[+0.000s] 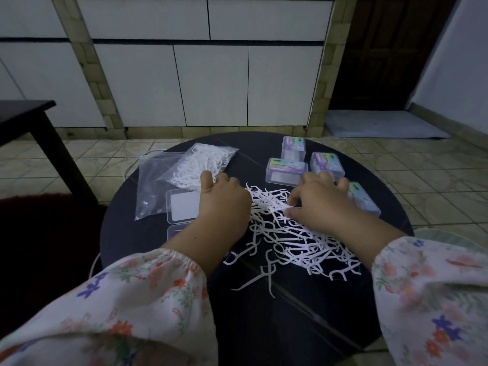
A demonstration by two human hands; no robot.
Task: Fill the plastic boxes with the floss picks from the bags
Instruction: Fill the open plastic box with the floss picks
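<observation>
Though there is only the head view to go by, it shows the round dark table [290, 326] well enough, with a loose heap of white floss picks [290, 241] spread across its middle. The right hand [320, 200] pinches a small bunch of picks between thumb and fingertips at the heap's far edge. The left hand [224, 204] reaches toward the fuller bag [203, 165], fingers curled at its mouth, though I cannot tell if they hold anything. An open plastic box [182, 207] lies just left of that hand; closed labelled boxes [286, 170] sit beyond the heap. The picks look very light, thin and springy, and their hooked heads seem likely to snag one another, so I'd take a few by the straight handles, aligned, not grab a tangle.
</observation>
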